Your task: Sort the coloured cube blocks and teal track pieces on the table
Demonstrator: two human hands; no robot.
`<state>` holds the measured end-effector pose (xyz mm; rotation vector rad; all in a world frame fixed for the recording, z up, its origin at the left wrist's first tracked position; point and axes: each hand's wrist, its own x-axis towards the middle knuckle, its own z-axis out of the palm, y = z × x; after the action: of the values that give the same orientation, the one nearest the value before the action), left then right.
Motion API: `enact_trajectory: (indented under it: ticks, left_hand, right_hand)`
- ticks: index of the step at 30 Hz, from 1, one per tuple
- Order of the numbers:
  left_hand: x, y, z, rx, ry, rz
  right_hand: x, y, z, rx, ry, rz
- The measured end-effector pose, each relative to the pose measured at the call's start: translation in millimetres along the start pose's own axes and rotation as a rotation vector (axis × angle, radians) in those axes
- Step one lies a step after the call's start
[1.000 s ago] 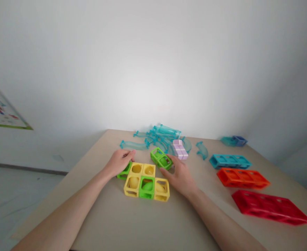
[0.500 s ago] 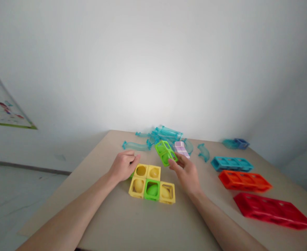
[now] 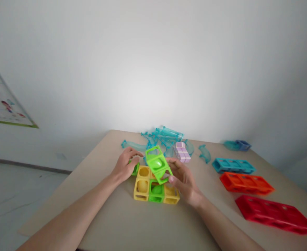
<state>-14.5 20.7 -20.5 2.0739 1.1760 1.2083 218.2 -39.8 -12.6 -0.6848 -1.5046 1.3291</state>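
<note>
My right hand [image 3: 186, 183] pinches the lower end of a light green strip of open cube blocks [image 3: 157, 162]. This strip is tilted and held above a low cluster of yellow cube blocks [image 3: 142, 188], hiding part of it. A brighter green cube block [image 3: 156, 191] sits in the cluster's front row, between yellow ones. My left hand [image 3: 127, 163] is at the cluster's back left, its fingers curled over another green block [image 3: 135, 168] that is partly covered by the thumb. Rounded cups show inside the cubes.
Translucent teal track pieces [image 3: 170, 133] lie heaped at the table's back, with a lilac block piece [image 3: 182, 152] in front. Along the right lie a teal block strip [image 3: 233, 165], an orange strip [image 3: 246, 183] and a red strip [image 3: 275, 213]. A blue piece [image 3: 243, 145] stands by the wall.
My right hand has brought the light green strip left and closer, over the yellow cluster, and turned it. The cluster has shifted slightly right, and more of the green block by my left hand shows.
</note>
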Motion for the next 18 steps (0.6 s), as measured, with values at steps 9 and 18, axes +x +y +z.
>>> enact_trajectory:
  ticks: [9, 18]
  left_hand:
    - [3.3, -8.9, 0.5, -0.036, -0.049, -0.208]
    - [17.7, 11.2, -7.4, -1.055, 0.454, -0.621]
  right_hand:
    - [-4.5, -2.4, 2.3, -0.032, -0.153, -0.009]
    - [-5.5, -3.2, 2.9, -0.100, -0.136, 0.009]
